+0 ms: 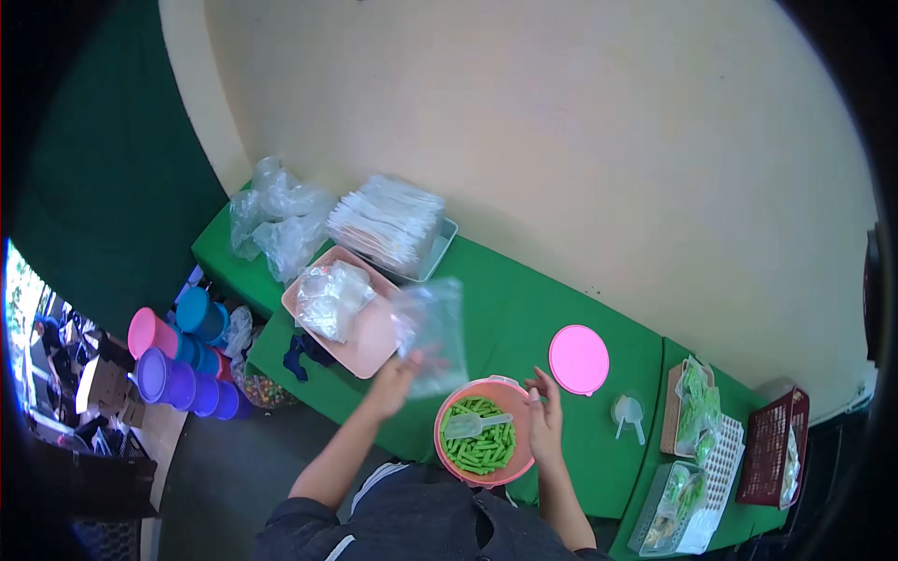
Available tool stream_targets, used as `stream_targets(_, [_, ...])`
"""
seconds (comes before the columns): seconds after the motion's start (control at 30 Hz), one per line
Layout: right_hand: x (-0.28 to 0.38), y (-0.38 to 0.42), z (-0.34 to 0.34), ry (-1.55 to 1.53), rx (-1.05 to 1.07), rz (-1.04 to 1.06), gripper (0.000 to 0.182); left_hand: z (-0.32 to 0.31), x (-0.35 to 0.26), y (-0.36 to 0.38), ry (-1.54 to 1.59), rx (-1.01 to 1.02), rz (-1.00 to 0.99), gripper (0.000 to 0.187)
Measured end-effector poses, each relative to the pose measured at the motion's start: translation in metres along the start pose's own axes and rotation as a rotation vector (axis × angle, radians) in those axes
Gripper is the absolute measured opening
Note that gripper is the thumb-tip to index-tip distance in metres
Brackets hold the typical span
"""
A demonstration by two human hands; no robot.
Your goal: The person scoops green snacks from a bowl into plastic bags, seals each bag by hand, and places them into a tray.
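My left hand [397, 381] is closed on a clear plastic bag [436, 327], which hangs over the table just right of a pale pink tray. In front of me stands a round pink tub [526, 458] filled with short cut green beans [486, 456]. A translucent scoop [475, 426] lies on top of the beans. Beside the tub's right rim is my right hand [545, 416], raised with its fingers apart and nothing visible in them. A round pink lid [579, 360] rests on the green cloth to the right.
More clear bags lie in the pale pink tray [374, 337]. Behind it, a stack of white packets [388, 220] sits in a bin. Right of the lid is a small clear cup [627, 409] with a white spoon. Baskets of bagged greens [697, 402] stand farther right, near a maroon crate [772, 449].
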State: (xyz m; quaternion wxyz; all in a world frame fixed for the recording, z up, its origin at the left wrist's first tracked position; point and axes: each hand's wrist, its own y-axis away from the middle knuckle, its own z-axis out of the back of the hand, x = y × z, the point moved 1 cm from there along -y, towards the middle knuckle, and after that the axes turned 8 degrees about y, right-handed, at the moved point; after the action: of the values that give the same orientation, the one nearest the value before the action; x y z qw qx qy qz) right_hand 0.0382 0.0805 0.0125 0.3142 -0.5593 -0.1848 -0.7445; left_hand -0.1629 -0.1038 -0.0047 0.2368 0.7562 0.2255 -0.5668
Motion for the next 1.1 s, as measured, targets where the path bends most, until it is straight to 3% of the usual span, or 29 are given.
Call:
stream_targets(0.07, [0.034, 0.003, -0.014, -0.151, 0.069, 0.047, 0.032, -0.037, -0.008, 0.017, 0.044, 0.296, 0.126, 0.053])
stream_targets(0.1, [0.028, 0.005, -0.012, -0.154, 0.044, 0.047, 0.032, -0.047, -0.005, 0.019, 0.034, 0.32, 0.128, 0.053])
stream_targets(0.17, [0.012, 0.005, -0.008, -0.116, 0.263, 0.002, 0.026, -0.064, 0.0, 0.025, -0.047, 0.369, -0.104, 0.053])
stream_targets(0.2, [0.024, 0.01, -0.009, -0.179, 0.209, -0.026, 0.022, -0.07, -0.004, 0.025, -0.018, 0.274, -0.22, 0.062])
stream_targets(0.33, [0.029, 0.025, -0.016, 0.037, 0.326, 0.078, 0.024, -0.071, -0.021, 0.021, 0.246, 0.185, -0.168, 0.06])
stream_targets(0.37, [0.032, 0.027, -0.02, 0.037, 0.317, 0.07, 0.024, -0.07, -0.015, 0.019, 0.235, 0.108, -0.118, 0.051])
stream_targets(0.4, [0.034, 0.029, -0.023, 0.098, 0.163, 0.106, 0.025, -0.069, -0.008, 0.018, 0.223, 0.029, -0.067, 0.043])
stream_targets(0.47, [0.03, 0.033, -0.022, 0.177, -0.063, 0.179, 0.029, -0.066, 0.003, 0.018, 0.201, 0.004, -0.144, 0.034])
stream_targets(0.53, [0.023, 0.04, -0.021, 0.004, -0.034, 0.11, 0.03, -0.064, 0.01, 0.02, 0.18, -0.023, -0.23, 0.026])
stream_targets(0.6, [0.025, 0.043, -0.023, -0.176, -0.006, 0.046, 0.032, -0.063, 0.011, 0.023, -0.131, -0.067, -0.367, 0.03])
stream_targets(0.73, [0.045, 0.043, -0.036, -0.325, 0.177, -0.122, 0.045, -0.067, 0.005, 0.028, -0.222, -0.075, -0.565, 0.032])
stream_targets(0.77, [0.046, 0.042, -0.038, -0.413, 0.234, -0.208, 0.049, -0.067, 0.002, 0.027, -0.355, 0.03, -0.668, 0.038])
stream_targets(0.83, [0.047, 0.042, -0.041, -0.395, 0.23, -0.159, 0.053, -0.072, -0.011, 0.026, -0.487, 0.142, -0.767, 0.044])
stream_targets(0.9, [0.053, 0.042, -0.038, -0.028, 0.293, -0.029, 0.06, -0.081, -0.025, 0.028, -0.735, 0.207, -0.851, 0.064])
stream_targets(0.93, [0.051, 0.042, -0.038, -0.028, 0.294, -0.035, 0.06, -0.078, -0.025, 0.023, -0.733, 0.208, -0.845, 0.064])
stream_targets(1.0, [0.048, 0.041, -0.037, 0.171, 0.255, 0.108, 0.063, -0.071, -0.019, 0.016, -0.61, 0.499, -0.649, 0.082])
stream_targets(1.03, [0.051, 0.041, -0.036, 0.173, 0.256, 0.104, 0.063, -0.069, -0.017, 0.016, -0.606, 0.499, -0.647, 0.082])
stream_targets(1.1, [0.059, 0.039, -0.034, 0.293, 0.409, -0.128, 0.062, -0.068, -0.013, 0.017, -0.668, 0.459, -0.69, 0.085])
